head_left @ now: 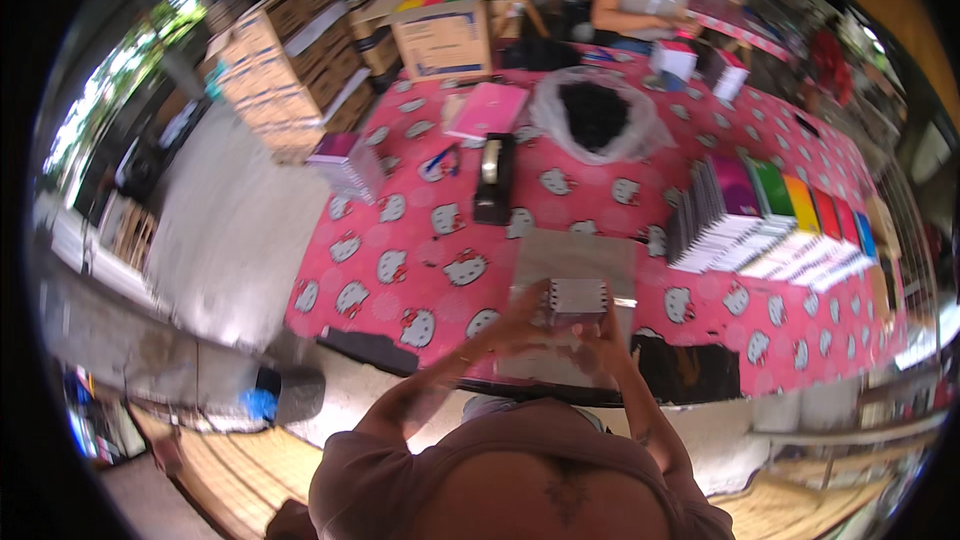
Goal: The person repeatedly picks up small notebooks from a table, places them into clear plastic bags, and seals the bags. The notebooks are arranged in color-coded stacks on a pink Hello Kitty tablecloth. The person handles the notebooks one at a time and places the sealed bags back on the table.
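Here, spiral notebook (578, 297) held between both hands' fingers (532, 308).

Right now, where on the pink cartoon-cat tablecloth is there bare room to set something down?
Bare cloth lies left of the grey sheet, below the black tape dispenser, out to the table's left edge. A smaller patch sits between the clear bag of dark items and the fanned row of coloured notebooks. The far edge and right side are crowded.
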Tool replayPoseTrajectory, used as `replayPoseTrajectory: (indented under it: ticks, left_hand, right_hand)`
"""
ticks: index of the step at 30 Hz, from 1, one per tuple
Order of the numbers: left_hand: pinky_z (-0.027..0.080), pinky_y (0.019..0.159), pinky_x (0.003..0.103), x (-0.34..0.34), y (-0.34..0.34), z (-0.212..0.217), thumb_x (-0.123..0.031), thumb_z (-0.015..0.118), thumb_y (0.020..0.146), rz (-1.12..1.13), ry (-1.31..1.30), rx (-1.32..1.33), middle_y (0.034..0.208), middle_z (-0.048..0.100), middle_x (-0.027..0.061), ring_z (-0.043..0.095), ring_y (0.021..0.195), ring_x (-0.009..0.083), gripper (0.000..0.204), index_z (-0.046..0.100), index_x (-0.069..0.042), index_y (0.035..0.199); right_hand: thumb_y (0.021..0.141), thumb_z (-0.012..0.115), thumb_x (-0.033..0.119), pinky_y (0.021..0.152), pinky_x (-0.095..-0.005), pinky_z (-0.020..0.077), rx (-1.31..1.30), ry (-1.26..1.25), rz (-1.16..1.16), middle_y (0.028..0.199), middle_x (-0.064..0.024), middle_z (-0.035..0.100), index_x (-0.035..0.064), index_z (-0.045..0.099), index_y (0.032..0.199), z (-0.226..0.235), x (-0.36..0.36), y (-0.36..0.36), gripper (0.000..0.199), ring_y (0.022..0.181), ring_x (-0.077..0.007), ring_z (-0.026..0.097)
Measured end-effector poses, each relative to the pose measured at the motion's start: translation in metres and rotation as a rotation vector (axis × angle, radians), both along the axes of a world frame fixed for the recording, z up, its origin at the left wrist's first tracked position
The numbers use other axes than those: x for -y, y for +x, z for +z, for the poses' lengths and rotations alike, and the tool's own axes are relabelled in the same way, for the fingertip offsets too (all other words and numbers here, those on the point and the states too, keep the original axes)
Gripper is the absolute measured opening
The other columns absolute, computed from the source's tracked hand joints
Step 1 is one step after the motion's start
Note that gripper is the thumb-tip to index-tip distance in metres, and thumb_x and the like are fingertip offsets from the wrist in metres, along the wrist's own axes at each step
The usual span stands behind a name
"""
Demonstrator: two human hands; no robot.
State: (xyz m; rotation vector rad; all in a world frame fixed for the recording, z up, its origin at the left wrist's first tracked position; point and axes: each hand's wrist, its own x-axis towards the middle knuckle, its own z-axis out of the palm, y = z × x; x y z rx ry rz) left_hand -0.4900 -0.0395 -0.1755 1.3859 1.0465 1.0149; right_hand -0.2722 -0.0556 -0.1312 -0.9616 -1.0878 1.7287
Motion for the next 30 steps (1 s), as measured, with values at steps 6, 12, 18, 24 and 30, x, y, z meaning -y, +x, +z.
replayPoseTrajectory:
  ticks: [6,12,18,24,30]
  left_hand:
    - [0.048,0.091,0.040,-0.010,-0.074,0.081,-0.016,0.087,0.067,0.330,0.599,-0.375,0.109,0.057,0.0156,0.058,0.102,0.0313,0.064,0.054,-0.003,0.120]
    - [0.056,0.061,0.029,-0.128,-0.316,0.129,-0.031,0.081,0.080,1.113,0.363,0.089,0.089,0.064,0.0096,0.064,0.071,0.0152,0.054,0.058,0.004,0.113]
    - [0.057,0.053,0.033,-0.172,-0.469,0.121,-0.050,0.078,0.077,1.444,0.006,-0.117,0.067,0.066,0.0119,0.068,0.063,0.0209,0.055,0.068,0.004,0.075]
    - [0.047,0.043,0.034,-0.226,-0.445,0.063,-0.067,0.068,0.080,1.037,-0.029,-0.028,0.060,0.058,0.0039,0.059,0.052,0.0196,0.062,0.056,-0.010,0.059]
    - [0.055,0.075,0.047,-0.209,-0.390,0.067,-0.045,0.053,0.097,1.681,0.240,-0.609,0.102,0.068,0.0259,0.068,0.094,0.0388,0.054,0.061,0.004,0.118]
  right_hand:
    - [0.089,0.069,0.045,0.117,-0.0476,0.0181,0.149,0.614,0.023,0.162,-0.0088,0.016,0.0090,0.012,0.157,-0.001,-0.026,-0.026,0.095,0.149,-0.0274,0.017]
    - [0.091,0.064,0.017,0.108,-0.0442,0.0368,0.328,0.376,-0.198,0.154,-0.0120,0.032,0.0062,0.029,0.151,-0.015,-0.014,0.010,0.070,0.138,-0.0283,0.040]
    - [0.090,0.062,0.002,0.088,-0.0301,0.0490,0.440,0.285,-0.478,0.132,-0.0086,0.049,0.0050,0.050,0.135,-0.052,0.018,0.082,0.047,0.112,-0.0201,0.055]
    - [0.092,0.065,0.010,0.087,-0.0299,0.0489,0.641,0.234,-0.709,0.122,-0.0075,0.051,0.0037,0.056,0.128,-0.075,0.062,0.141,0.037,0.103,-0.0182,0.056]
    - [0.090,0.067,0.015,0.093,-0.0374,0.0474,0.712,0.254,-0.789,0.119,-0.0140,0.053,0.0044,0.055,0.128,-0.035,0.039,0.170,0.042,0.110,-0.0257,0.055]
